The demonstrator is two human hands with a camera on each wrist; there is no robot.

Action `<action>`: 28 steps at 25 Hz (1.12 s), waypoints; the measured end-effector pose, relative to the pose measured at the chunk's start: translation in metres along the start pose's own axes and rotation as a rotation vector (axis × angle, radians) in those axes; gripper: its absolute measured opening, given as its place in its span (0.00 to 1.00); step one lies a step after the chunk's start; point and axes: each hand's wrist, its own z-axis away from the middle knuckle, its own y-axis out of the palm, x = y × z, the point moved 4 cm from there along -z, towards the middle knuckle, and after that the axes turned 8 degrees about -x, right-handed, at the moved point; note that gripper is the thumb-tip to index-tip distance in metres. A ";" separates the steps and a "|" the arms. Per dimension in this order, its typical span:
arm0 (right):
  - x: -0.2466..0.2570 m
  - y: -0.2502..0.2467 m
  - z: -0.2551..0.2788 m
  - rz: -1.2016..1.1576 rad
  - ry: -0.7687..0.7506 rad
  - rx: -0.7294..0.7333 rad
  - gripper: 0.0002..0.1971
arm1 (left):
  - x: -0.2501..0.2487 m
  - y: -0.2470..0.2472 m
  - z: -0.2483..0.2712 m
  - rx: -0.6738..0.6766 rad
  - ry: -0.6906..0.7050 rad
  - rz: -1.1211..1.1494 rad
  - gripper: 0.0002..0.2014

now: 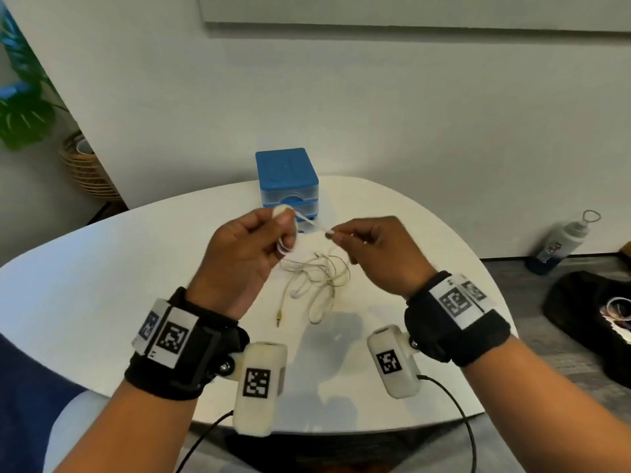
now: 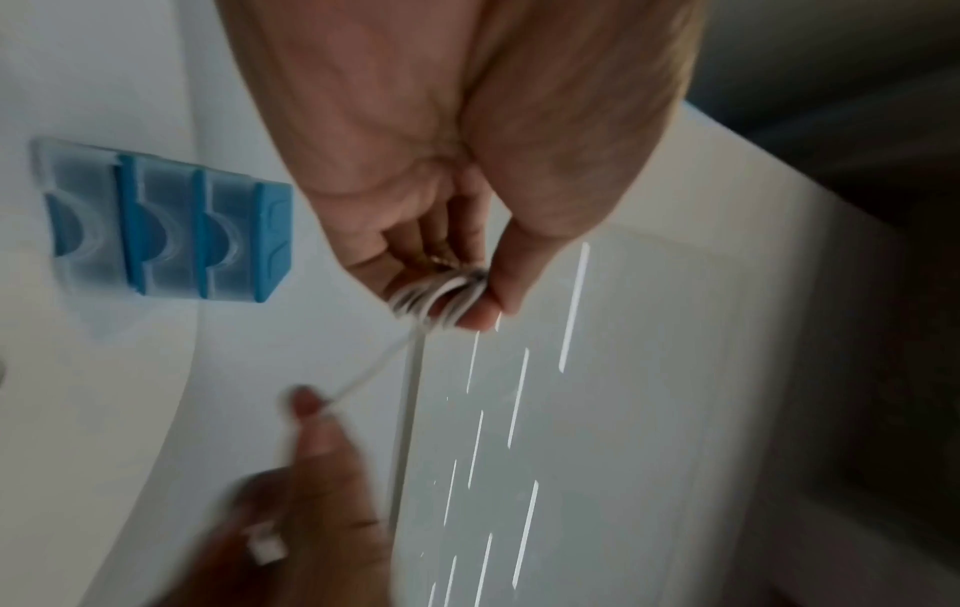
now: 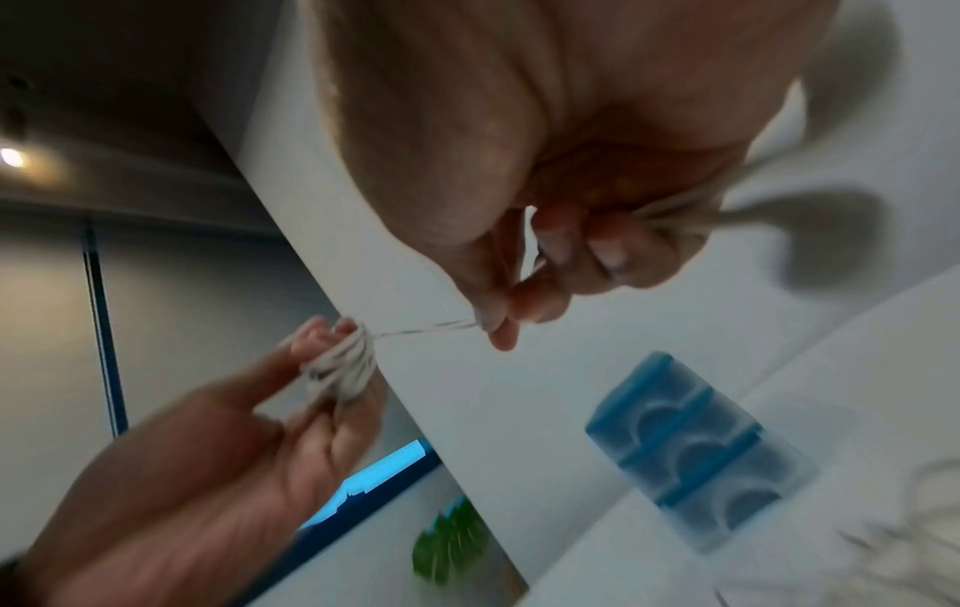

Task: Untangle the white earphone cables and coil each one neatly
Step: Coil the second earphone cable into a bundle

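My left hand (image 1: 273, 230) is raised over the white table (image 1: 102, 268) and holds a small coil of white earphone cable (image 2: 442, 300) wound round its fingers, thumb pressing on the loops. A short taut stretch of that cable (image 1: 312, 224) runs to my right hand (image 1: 336, 233), which pinches its end between thumb and forefinger. In the right wrist view the coil (image 3: 343, 369) sits on the left fingers and the thin strand (image 3: 426, 327) leads to the pinch. Below the hands a second earphone cable (image 1: 317, 281) lies in a loose tangle on the table, its jack plug (image 1: 279, 318) pointing toward me.
A small blue drawer unit (image 1: 288, 182) stands at the table's far edge just behind the hands. On the floor to the right are a bottle (image 1: 560, 244) and a black bag (image 1: 594, 315). A plant in a wicker basket (image 1: 85, 169) stands far left.
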 end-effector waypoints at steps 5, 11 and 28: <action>0.001 0.055 0.045 0.233 0.002 0.460 0.12 | 0.008 -0.030 -0.014 -0.266 0.080 -0.079 0.03; 0.056 0.042 0.046 0.428 -0.319 0.262 0.11 | 0.034 -0.024 -0.010 -0.086 0.205 -0.701 0.11; 0.012 0.028 0.018 0.326 -0.042 0.158 0.07 | 0.042 -0.009 -0.005 0.087 -0.061 -0.495 0.15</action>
